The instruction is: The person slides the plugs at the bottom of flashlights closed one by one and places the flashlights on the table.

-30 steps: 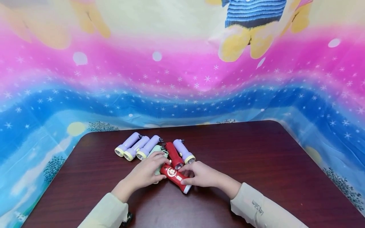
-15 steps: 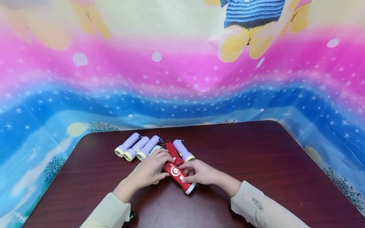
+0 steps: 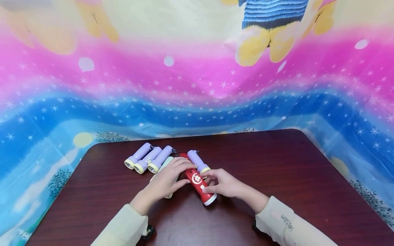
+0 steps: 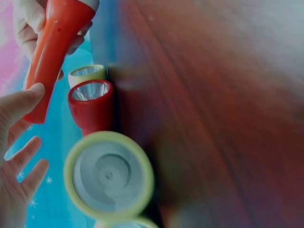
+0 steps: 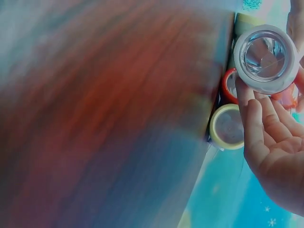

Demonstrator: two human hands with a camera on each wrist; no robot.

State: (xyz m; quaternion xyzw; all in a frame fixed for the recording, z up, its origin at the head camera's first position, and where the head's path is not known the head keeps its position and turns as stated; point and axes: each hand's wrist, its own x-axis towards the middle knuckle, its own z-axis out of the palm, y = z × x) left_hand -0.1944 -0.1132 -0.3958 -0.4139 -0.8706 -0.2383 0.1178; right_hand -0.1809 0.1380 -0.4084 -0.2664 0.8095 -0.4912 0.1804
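Observation:
Both hands hold a red flashlight [image 3: 196,178] with a white flower emblem and white lens rim, tilted over the others. My left hand [image 3: 169,177] pinches its tail end; the thumb lies on the red body [image 4: 52,52] in the left wrist view. Near the lens end, my right hand [image 3: 224,182] grips it between thumb and fingers. The right wrist view looks into its clear lens [image 5: 266,59]. Behind it lies a second red flashlight [image 3: 183,155], mostly covered by the left hand in the head view. Pale green flashlights [image 3: 167,161] sit partly hidden under the left hand.
Three lilac flashlights [image 3: 138,156] with yellow rims lie side by side at the left. Another lilac flashlight [image 3: 197,160] rests just behind the right hand. Everything is on a dark reddish-brown table [image 3: 271,164], with a colourful printed cloth [image 3: 197,85] hanging behind its far edge.
The held red flashlight has moved right and slightly away, and points more toward the person. Both hands have shifted right with it, and the left hand now covers more of the second red flashlight.

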